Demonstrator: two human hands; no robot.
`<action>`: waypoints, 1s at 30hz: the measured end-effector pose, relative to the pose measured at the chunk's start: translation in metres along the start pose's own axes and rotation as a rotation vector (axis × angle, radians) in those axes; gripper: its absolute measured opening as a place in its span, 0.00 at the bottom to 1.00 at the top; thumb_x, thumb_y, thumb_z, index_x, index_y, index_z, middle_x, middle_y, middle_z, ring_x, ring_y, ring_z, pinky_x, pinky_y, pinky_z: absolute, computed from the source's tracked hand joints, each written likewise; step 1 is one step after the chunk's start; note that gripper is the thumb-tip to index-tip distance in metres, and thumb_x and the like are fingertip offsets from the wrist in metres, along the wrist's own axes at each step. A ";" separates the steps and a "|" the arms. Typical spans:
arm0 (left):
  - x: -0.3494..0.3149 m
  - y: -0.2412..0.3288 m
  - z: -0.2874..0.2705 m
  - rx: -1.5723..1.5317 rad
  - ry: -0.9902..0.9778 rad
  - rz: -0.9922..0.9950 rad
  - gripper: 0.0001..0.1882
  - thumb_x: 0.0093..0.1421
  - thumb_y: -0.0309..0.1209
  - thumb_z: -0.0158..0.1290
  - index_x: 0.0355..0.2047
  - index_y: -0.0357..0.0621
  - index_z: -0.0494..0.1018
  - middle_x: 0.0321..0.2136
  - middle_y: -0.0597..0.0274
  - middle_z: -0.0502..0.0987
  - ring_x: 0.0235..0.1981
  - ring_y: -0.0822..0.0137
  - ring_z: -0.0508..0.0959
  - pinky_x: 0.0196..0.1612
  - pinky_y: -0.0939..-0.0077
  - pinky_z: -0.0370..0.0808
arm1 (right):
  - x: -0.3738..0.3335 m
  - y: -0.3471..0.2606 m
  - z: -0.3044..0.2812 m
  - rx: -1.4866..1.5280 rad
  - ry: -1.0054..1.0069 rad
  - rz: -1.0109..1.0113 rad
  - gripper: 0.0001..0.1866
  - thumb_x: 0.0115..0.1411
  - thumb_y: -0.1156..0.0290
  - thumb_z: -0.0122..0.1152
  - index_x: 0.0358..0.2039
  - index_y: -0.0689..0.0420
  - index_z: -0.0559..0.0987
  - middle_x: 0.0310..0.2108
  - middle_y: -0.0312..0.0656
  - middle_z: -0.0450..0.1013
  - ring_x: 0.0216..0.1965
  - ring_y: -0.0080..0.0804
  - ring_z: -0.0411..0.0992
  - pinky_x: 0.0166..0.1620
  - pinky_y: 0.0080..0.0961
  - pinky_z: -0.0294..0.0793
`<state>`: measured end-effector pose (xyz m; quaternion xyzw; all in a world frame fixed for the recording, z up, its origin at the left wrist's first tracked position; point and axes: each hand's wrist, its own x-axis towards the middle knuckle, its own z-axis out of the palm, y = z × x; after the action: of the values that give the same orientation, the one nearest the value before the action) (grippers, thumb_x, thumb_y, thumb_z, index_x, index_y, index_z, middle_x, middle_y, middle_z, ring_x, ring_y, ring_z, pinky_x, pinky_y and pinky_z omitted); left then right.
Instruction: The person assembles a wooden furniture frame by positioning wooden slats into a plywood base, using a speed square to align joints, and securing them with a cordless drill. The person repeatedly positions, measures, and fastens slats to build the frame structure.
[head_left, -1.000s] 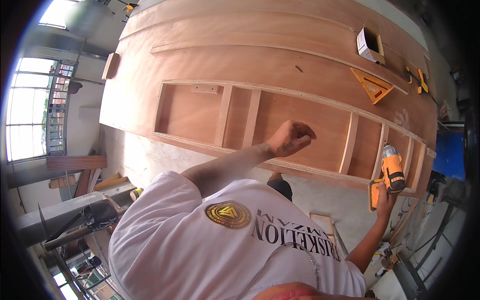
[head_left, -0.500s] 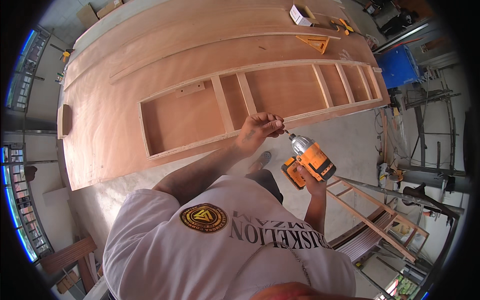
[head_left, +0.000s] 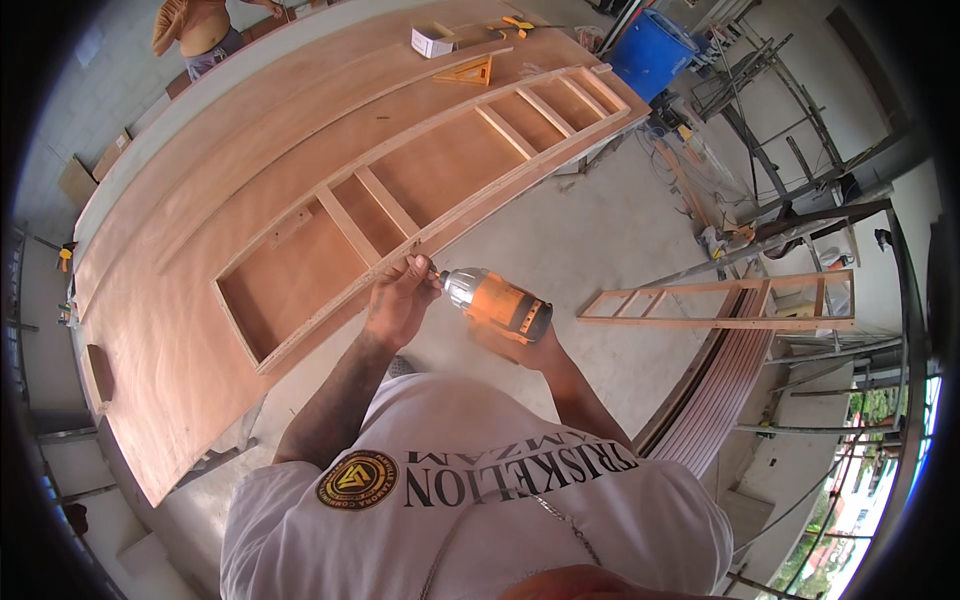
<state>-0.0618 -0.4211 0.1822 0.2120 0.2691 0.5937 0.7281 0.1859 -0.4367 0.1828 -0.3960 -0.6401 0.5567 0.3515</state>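
In my right hand [head_left: 537, 350] is a yellow and black cordless impact driver [head_left: 500, 300], gripped by its handle and pointing left toward the workbench. My left hand [head_left: 397, 303] is closed in a pinch at the driver's tip, beside the near rail of a long wooden frame [head_left: 348, 226]. Whatever those fingertips hold is too small to make out. The frame lies flat on a large plywood-topped table [head_left: 160, 400], with several crosspieces dividing it.
Farther back on the table are a yellow triangular square [head_left: 468, 72], a small white box [head_left: 432, 40] and a yellow-black clamp [head_left: 520, 24]. A blue drum [head_left: 652, 55] stands beyond the right end. Another wooden frame [head_left: 690, 322] lies at right. A person [head_left: 205, 35] stands across the table.
The view has swung right. The driver and my left hand have moved to the frame's near rail, the driver now lying more level. A person has come into view at the far side.
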 end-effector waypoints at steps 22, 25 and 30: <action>-0.039 -0.029 -0.049 0.224 0.357 -0.241 0.15 0.69 0.36 0.57 0.40 0.34 0.74 0.32 0.60 0.77 0.34 0.69 0.78 0.42 0.74 0.78 | -0.059 0.101 0.105 0.128 0.140 -0.036 0.21 0.58 0.78 0.70 0.52 0.63 0.76 0.44 0.43 0.80 0.44 0.31 0.80 0.48 0.27 0.80; -0.019 -0.022 -0.076 0.275 0.351 -0.328 0.14 0.70 0.35 0.55 0.40 0.33 0.75 0.34 0.58 0.78 0.35 0.68 0.80 0.43 0.73 0.79 | -0.044 0.123 0.128 0.214 0.247 0.137 0.17 0.60 0.78 0.67 0.50 0.63 0.76 0.44 0.42 0.80 0.43 0.28 0.80 0.47 0.29 0.81; 0.005 -0.023 -0.104 0.378 0.353 -0.385 0.15 0.69 0.35 0.56 0.43 0.32 0.75 0.36 0.57 0.80 0.35 0.69 0.81 0.42 0.74 0.80 | -0.028 0.133 0.160 0.346 0.317 0.213 0.15 0.63 0.81 0.61 0.51 0.63 0.76 0.43 0.43 0.79 0.41 0.26 0.78 0.47 0.27 0.80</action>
<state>-0.1102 -0.4223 0.0878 0.1823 0.5319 0.4122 0.7169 0.0713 -0.5220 0.0291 -0.4774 -0.4268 0.6230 0.4493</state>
